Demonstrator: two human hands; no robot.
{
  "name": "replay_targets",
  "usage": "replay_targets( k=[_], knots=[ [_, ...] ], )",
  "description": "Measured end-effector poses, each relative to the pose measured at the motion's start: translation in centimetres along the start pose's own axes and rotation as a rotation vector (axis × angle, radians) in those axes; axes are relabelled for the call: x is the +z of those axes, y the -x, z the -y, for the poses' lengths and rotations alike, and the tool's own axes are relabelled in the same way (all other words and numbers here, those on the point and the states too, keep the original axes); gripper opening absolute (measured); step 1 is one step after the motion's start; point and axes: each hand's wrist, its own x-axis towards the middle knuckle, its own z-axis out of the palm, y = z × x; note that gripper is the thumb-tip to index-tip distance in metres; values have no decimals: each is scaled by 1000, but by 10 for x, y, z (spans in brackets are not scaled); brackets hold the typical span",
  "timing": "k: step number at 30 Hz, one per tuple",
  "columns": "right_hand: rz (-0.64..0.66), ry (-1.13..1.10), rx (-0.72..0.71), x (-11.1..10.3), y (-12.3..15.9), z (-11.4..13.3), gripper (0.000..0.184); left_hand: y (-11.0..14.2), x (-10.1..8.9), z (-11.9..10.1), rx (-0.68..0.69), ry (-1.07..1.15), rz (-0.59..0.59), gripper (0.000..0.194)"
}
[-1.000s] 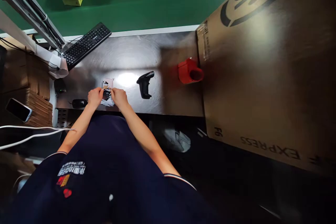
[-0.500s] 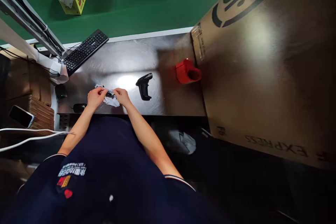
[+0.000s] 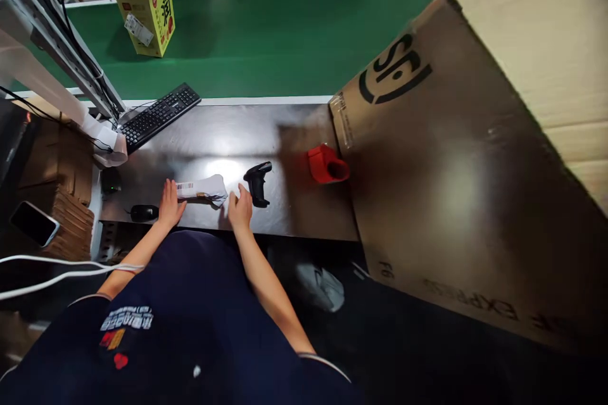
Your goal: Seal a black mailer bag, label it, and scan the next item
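On the metal bench lies a white plastic packet [image 3: 209, 187] with a barcode label toward its left end and a dark, creased lower edge. My left hand [image 3: 170, 204] is flat with its fingers stretched out, at the packet's left end. Just beyond the right end is my right hand [image 3: 240, 209], holding nothing, its fingers loosely bent and a little apart. A black barcode scanner [image 3: 257, 185] rests close to the right of that hand. Left of my left hand sits a black mouse [image 3: 144, 212].
A red holder [image 3: 327, 164] stands beside a big cardboard box [image 3: 418, 183] on the right. Behind the metal bench [image 3: 294, 215] runs a green surface [image 3: 285, 38] bearing an opened yellow carton [image 3: 152, 19]. A keyboard [image 3: 161, 115] and a phone [image 3: 35, 223] are at left.
Both hands have let go of the crumpled packet, which now lies flatter with its label showing. My hands have moved apart, and the view has tilted up.
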Motion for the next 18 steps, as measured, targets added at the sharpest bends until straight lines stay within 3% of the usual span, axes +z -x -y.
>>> replay_targets(
  k=[3,5,8,12,15,18],
  knots=[
    [183,301,-432,18,15,-6,57,8,4,-1,130,-91,80,75],
    [318,513,-589,37,20,-13,60,10,6,-3,257,-148,177,75],
    [368,677,-558,56,11,-25,68,0,7,-7,343,-161,222,75],
    [332,754,-524,53,-16,-25,73,-33,3,-17,373,-110,176,68],
    [223,745,-522,48,-24,-16,77,-41,-2,-16,294,19,63,60],
    [161,642,-684,63,-11,-10,76,-17,-12,7,101,118,-144,56]
  ],
)
